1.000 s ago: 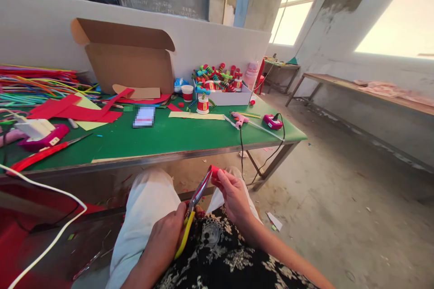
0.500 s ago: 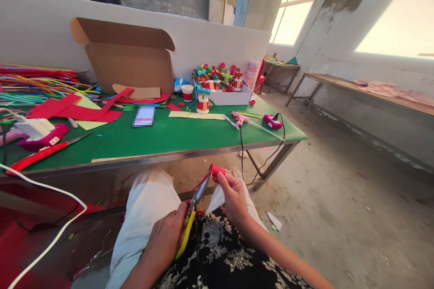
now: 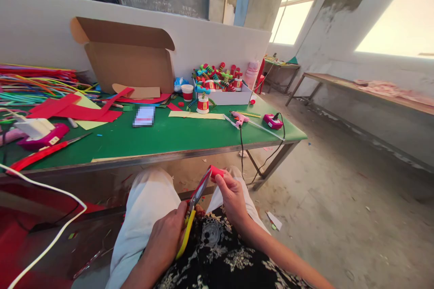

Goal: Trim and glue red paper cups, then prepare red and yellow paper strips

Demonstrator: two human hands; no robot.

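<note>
Over my lap, my left hand (image 3: 167,231) is closed around the yellow-handled scissors (image 3: 191,216). Their metal blades point up and away from me and meet the edge of a curled red paper piece (image 3: 216,171). My right hand (image 3: 232,195) pinches that red piece between thumb and fingers, just right of the blade tips. A thin red strip runs down along the blades toward my left hand. The lower scissor handle is partly hidden by my fingers.
Ahead stands a green table (image 3: 159,139) with red paper sheets (image 3: 64,107), a phone (image 3: 144,116), a pink glue gun (image 3: 240,118) and red-handled scissors (image 3: 40,156). A white box (image 3: 230,97) of colourful figures sits behind. A white cable (image 3: 64,235) hangs at left.
The red piece and my right hand have shifted very slightly left. The scissor blades look a little closer together at the red edge. Things on the table stay put.
</note>
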